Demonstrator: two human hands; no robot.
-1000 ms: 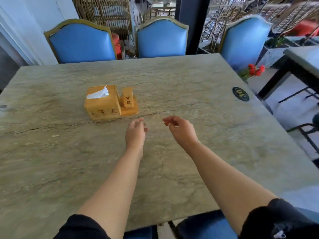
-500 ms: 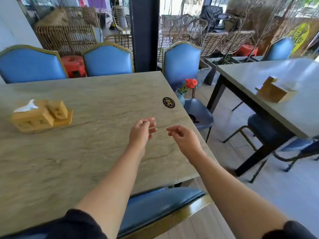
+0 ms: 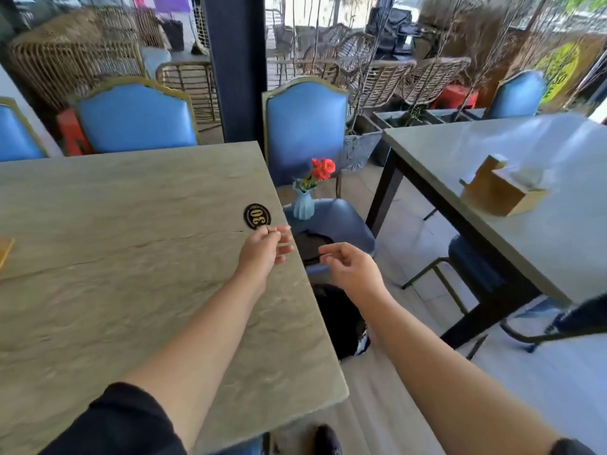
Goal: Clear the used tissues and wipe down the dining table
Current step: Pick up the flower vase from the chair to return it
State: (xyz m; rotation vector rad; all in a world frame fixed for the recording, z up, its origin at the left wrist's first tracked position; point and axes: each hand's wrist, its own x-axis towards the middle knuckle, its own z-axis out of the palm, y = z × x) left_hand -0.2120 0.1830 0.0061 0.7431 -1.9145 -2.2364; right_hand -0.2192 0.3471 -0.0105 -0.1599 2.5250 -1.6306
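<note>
Compared with a second ago, my view has turned to the right: the tissue box that stood in the middle of the worktop (image 3: 131,290) is now almost out at the left edge, only an orange corner (image 3: 6,254) shows. No used tissues lie on the part of the worktop that I see, and no cloth either, so I judge the wiping is not yet begun and I look for something to wipe with.

My left hand (image 3: 262,249) hovers over the right edge of the worktop, fingers loosely curled, holding nothing. Just beyond it is a round black badge (image 3: 257,216) with the yellow number "030". My right hand (image 3: 349,269) is past the edge, above a blue chair seat (image 3: 341,221), half open and also empty. On that seat stand a blue vase (image 3: 303,205) with red flowers and something dark that I cannot identify. Far right, a second worktop (image 3: 525,178) carries a wooden box (image 3: 499,192), too blurred to read.
</note>
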